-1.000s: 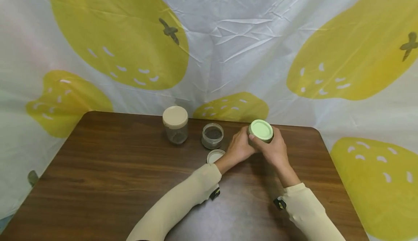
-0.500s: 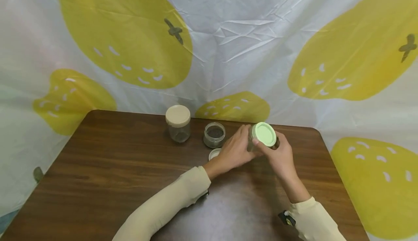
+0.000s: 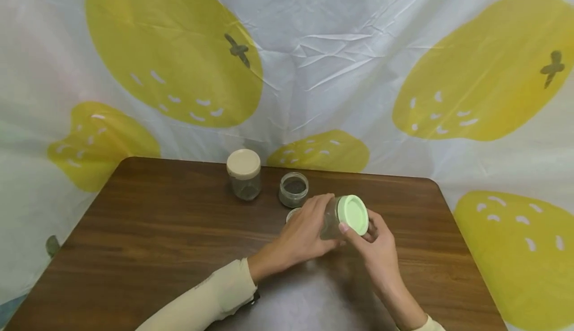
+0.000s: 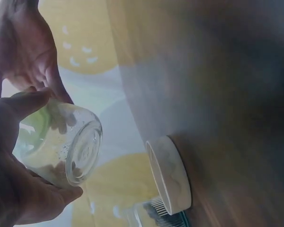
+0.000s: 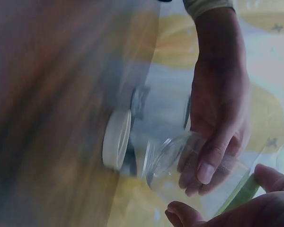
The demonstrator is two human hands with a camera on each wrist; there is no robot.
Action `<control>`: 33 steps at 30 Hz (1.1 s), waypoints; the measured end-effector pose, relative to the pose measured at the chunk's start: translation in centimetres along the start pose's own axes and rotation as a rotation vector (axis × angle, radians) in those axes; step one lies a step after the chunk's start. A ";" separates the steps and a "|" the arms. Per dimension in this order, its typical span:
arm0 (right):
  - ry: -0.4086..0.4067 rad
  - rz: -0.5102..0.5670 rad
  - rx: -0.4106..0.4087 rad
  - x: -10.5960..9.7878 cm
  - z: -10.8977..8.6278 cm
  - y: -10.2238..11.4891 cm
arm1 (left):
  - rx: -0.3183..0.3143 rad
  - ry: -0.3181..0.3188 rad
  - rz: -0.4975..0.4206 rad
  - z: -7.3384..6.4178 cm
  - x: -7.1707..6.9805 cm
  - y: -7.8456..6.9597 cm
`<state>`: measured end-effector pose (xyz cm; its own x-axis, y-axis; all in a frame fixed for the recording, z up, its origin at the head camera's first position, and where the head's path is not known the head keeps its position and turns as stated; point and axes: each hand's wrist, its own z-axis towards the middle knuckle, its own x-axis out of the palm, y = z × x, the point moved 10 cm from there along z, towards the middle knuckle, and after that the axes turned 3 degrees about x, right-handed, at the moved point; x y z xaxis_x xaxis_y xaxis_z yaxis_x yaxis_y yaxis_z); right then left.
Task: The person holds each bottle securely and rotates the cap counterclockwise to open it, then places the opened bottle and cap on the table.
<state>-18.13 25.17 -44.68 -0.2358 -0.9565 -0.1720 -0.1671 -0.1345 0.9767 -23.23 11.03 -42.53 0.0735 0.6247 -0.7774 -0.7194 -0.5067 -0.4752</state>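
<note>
A clear jar (image 3: 330, 220) with a pale green lid (image 3: 356, 215) is tilted above the table, its lid facing right and toward the camera. My left hand (image 3: 298, 234) grips the jar's body; in the left wrist view, thumb and fingers reach round the glass (image 4: 61, 149), and its base points away from the palm. With my right hand (image 3: 381, 258) I hold the lid end, the thumb at the lid's lower edge and the other fingers mostly hidden behind it. Through the clear wall in the right wrist view, the left fingers show against the jar (image 5: 166, 168).
Behind the left hand, a small open jar (image 3: 293, 190) with dark contents stands on the brown table (image 3: 179, 251). A loose off-white lid (image 4: 173, 175) lies in front of it, partly hidden in the head view. Further left stands a taller jar (image 3: 244, 179) with a cream lid. A lemon-print cloth (image 3: 332, 96) hangs behind.
The jar has come down and nearer to me between both hands. It has tipped from nearly upright, so its lid now faces right, and more of its glass side shows.
</note>
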 end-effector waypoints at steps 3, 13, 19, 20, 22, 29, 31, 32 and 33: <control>0.020 0.009 0.020 0.6 -1.5 -0.4 | 0.001 0.010 -0.002 -1.6 -0.4 -0.4; 0.115 0.064 0.056 3.5 -4.5 -1.5 | 0.000 -0.007 -0.011 -6.1 -2.7 -0.6; 0.155 0.172 0.091 5.1 -6.0 -2.4 | -0.021 0.026 -0.063 -7.8 -3.0 0.0; 0.160 0.194 0.093 5.4 -6.2 -2.5 | -0.024 0.031 -0.051 -8.1 -3.1 0.1; 0.183 0.249 0.090 5.9 -6.6 -2.6 | -0.014 0.032 -0.029 -8.5 -3.6 0.0; 0.290 0.421 0.085 7.3 -7.7 -2.4 | 0.007 0.004 -0.011 -9.1 -4.5 -0.5; 0.297 0.425 0.083 7.3 -7.7 -2.4 | 0.010 -0.011 -0.010 -9.0 -4.5 -0.5; 0.302 0.424 0.082 7.4 -7.7 -2.4 | 0.014 -0.020 -0.009 -9.0 -4.5 -0.5; 0.309 0.423 0.079 7.4 -7.6 -2.4 | 0.021 -0.033 -0.009 -9.0 -4.6 -0.6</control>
<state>-12.18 16.48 -47.36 -0.0073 -0.9563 0.2921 -0.1930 0.2880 0.9380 -16.96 3.13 -42.42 0.0574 0.6489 -0.7587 -0.7329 -0.4887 -0.4733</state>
